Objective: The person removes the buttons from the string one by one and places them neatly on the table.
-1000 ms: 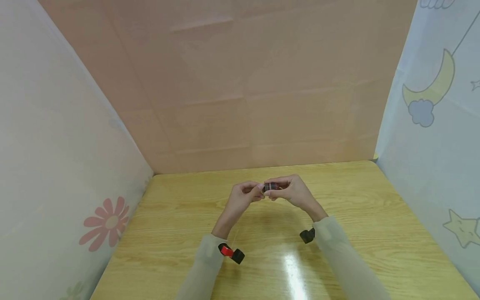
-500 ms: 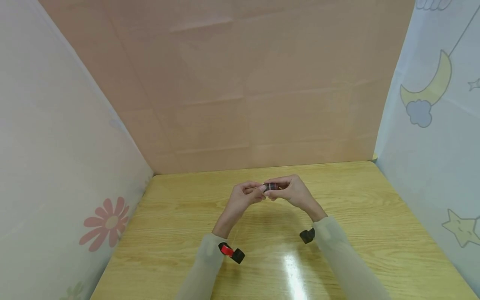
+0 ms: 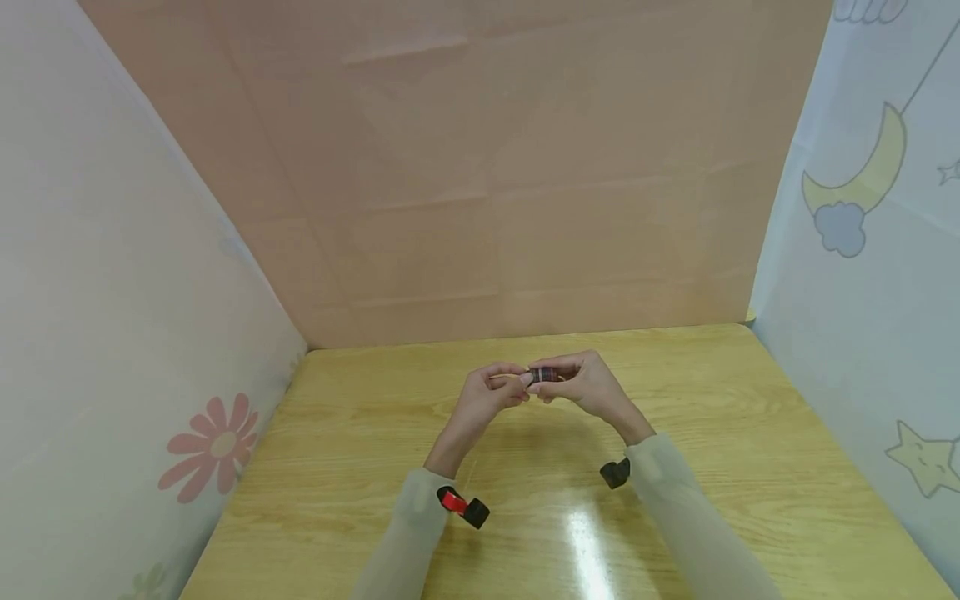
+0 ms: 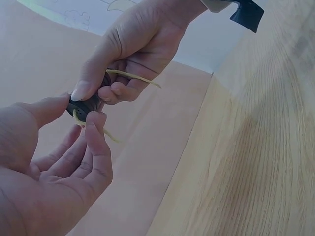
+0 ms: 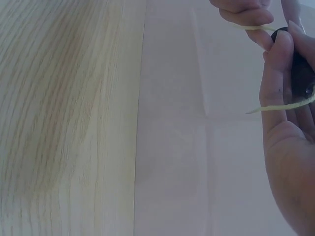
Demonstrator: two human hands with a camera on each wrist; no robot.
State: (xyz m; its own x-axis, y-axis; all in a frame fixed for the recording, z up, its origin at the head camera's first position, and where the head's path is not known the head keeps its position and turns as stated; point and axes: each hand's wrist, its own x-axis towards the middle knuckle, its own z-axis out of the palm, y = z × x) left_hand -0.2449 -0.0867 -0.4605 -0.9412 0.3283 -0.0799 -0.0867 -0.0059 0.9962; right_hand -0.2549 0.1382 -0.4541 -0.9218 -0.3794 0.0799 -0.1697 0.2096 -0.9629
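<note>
Above the table, both hands meet at a short, dark cylinder with red and pale bands, which looks like a stack of buttons point(image 3: 545, 375). My right hand point(image 3: 596, 387) grips its sides between thumb and fingers. From the left, my left hand point(image 3: 478, 398) pinches the near end with thumb and index finger. In the left wrist view, that end shows as a black disc point(image 4: 81, 114) with small holes. A yellow string point(image 4: 135, 77) sticks out at both ends of the stack. The right wrist view has one loose string end point(image 5: 278, 107) beside the right hand.
Beneath the hands lies a wood-grain table point(image 3: 360, 433), with a glare patch near its front. A plain pinkish sheet point(image 3: 480, 192) rises behind it. Printed white sheets point(image 3: 97, 275) flank both sides. Black wrist cameras point(image 3: 475, 512) hang below the cuffs.
The left thumb and index finger have shifted slightly right, closer onto the end of the stack. The right hand has kept its grip in nearly the same place.
</note>
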